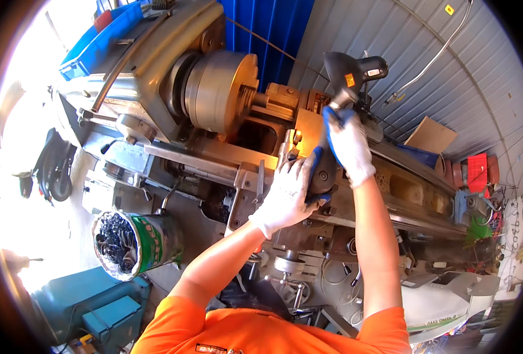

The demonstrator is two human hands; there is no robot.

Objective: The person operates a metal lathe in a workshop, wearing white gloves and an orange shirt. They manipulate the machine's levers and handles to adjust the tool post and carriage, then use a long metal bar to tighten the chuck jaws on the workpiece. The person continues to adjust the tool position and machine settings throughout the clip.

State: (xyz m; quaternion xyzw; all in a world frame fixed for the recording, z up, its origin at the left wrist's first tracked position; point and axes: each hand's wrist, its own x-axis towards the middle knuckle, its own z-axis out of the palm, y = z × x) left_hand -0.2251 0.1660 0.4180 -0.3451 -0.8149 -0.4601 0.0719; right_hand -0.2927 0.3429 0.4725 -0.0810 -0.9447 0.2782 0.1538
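Observation:
Both hands wear white gloves with blue palms. My left hand (291,192) is wrapped round the dark tool post (322,176) of a metal lathe, its fingers on the far side and thumb on the near right. Higher and to the right, my right hand (350,144) is closed and slightly blurred. From its top sticks a bar with a bright metal end (343,98); the rest is hidden in the glove. Left of the tool post is the lathe chuck (217,91), with a round metal workpiece (260,99) protruding from its jaws. A tool holder (288,144) stands just beyond my left fingers.
A black work lamp (351,69) hangs just beyond my right hand. The lathe bed (412,221) runs off to the right. Lower left stands a bucket of dark metal chips (149,243), near a teal box (112,321). A blue tray (99,44) sits on the headstock.

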